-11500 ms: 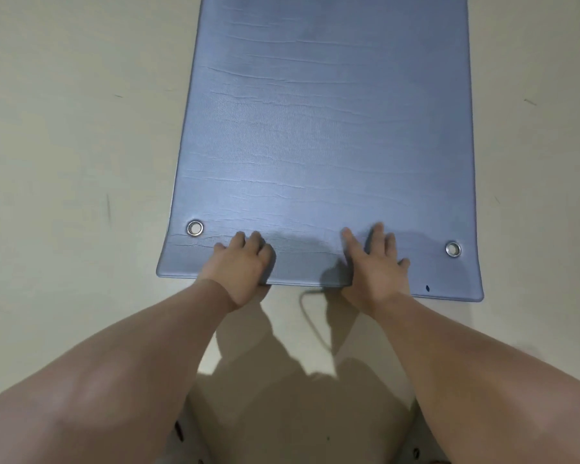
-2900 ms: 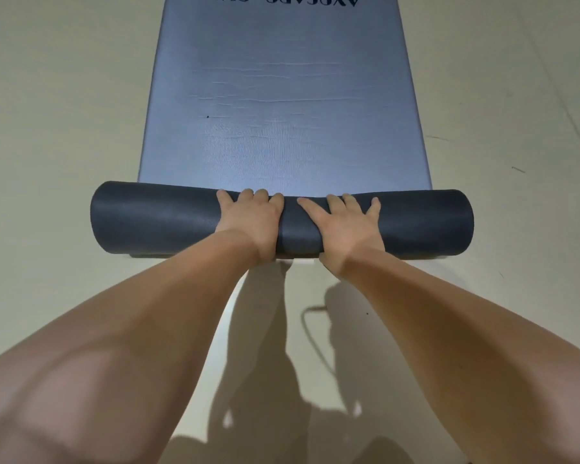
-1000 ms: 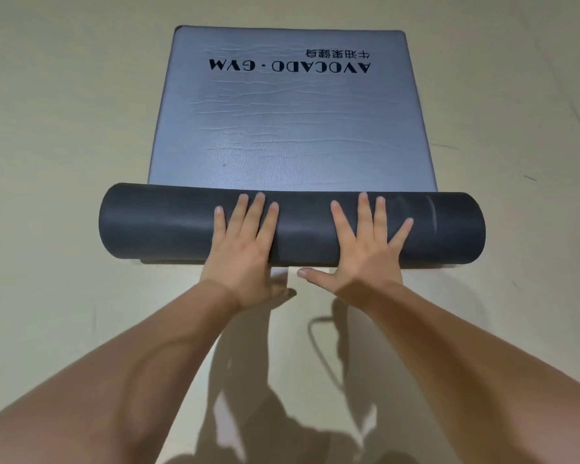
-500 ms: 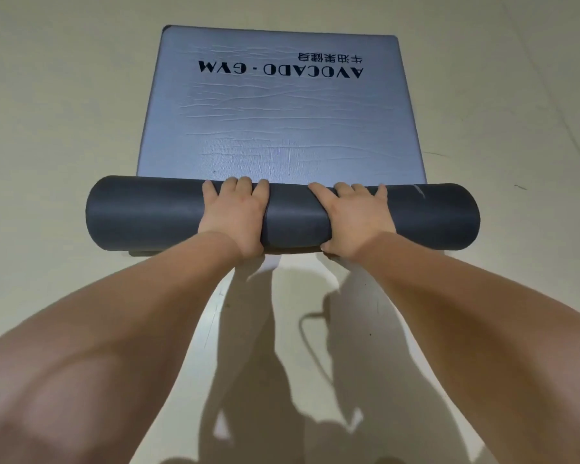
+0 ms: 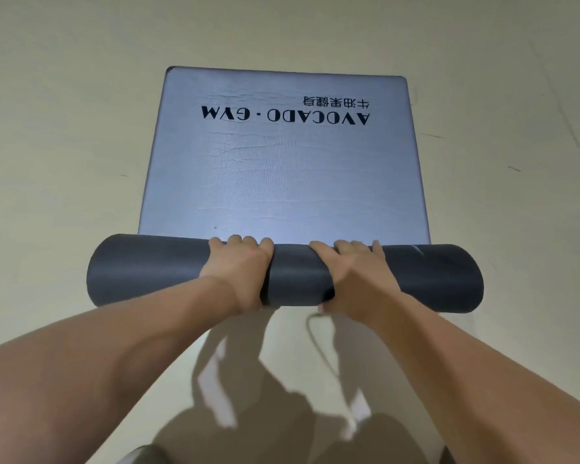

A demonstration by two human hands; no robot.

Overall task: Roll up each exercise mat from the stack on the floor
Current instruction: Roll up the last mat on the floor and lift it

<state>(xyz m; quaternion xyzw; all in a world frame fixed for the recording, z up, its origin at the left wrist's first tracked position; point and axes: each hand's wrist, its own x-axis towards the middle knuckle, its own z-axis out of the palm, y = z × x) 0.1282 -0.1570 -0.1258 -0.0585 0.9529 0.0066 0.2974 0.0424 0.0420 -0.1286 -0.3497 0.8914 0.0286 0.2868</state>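
Note:
A blue-grey exercise mat (image 5: 282, 182) lies on the floor, its flat part stretching away from me with upside-down black "AVOCADO · GYM" lettering near its far end. The near part is wound into a thick dark roll (image 5: 141, 269) lying crosswise. My left hand (image 5: 238, 269) grips the roll left of centre, fingers curled over its top. My right hand (image 5: 352, 272) grips it right of centre in the same way, thumb under the near side. Both forearms reach forward from the bottom of the view.
Pale beige floor (image 5: 64, 145) surrounds the mat on all sides. A thin cord loop (image 5: 312, 333) lies on the floor just behind the roll, between my arms. My shadow falls on the floor near my knees.
The roll has advanced toward the far end, leaving a shorter flat part. One second ago my fingers lay flat on the roll; now both hands curl over it.

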